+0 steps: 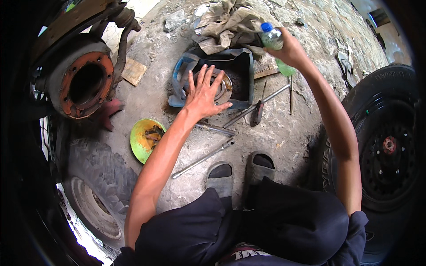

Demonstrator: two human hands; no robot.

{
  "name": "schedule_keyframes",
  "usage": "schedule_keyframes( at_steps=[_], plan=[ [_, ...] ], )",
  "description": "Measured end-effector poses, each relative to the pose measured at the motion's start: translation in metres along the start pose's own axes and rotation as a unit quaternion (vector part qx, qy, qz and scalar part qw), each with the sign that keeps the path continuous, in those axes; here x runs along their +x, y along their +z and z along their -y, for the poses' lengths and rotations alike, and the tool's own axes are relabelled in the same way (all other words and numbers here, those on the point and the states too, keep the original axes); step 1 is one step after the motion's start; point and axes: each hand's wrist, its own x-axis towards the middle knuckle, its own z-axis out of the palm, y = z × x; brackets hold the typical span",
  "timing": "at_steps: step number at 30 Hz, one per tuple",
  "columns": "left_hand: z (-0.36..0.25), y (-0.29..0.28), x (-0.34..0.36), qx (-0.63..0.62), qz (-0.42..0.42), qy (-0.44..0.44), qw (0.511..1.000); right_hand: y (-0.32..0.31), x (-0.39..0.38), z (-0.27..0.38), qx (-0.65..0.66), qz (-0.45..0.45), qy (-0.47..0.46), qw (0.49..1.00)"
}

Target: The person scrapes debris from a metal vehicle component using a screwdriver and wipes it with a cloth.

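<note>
My left hand (204, 91) rests with spread fingers on a round metal flanged part (224, 95) with bolt holes, inside a cut-open blue plastic container (242, 60). My right hand (289, 48) grips a clear plastic bottle (286, 70) with a blue cap and pale green liquid, held up right of the container. Just beneath the bottle lie a wire brush (264, 73) and a thin metal rod (291, 99). A screwdriver (258, 113) and long steel bars (217, 129) lie below the container. A crumpled beige cloth (226, 20) sits behind it.
An orange-rimmed axle hub (86, 113) juts in at upper left, above a worn tyre (84, 162). A green dish (140, 137) of small parts and a socket bar (199, 159) lie on rough concrete (293, 142). A wheel (381, 186) stands at right; a wood block (133, 71) lies left.
</note>
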Motion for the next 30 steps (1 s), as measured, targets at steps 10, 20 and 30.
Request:
schedule_keyframes(
  at_steps=[10,20,30],
  plan=[
    [0.010,0.012,0.007,-0.060,-0.009,-0.074,0.995,0.042,-0.013,-0.071,0.106,-0.172,0.094,0.975],
    [0.005,0.011,0.003,-0.075,-0.001,-0.105,0.992,0.057,-0.034,-0.073,0.137,-0.170,0.092,0.972],
    [0.008,0.016,0.003,-0.083,-0.001,-0.088,0.993,0.043,-0.025,-0.082,0.111,-0.208,0.175,0.956]
  ],
)
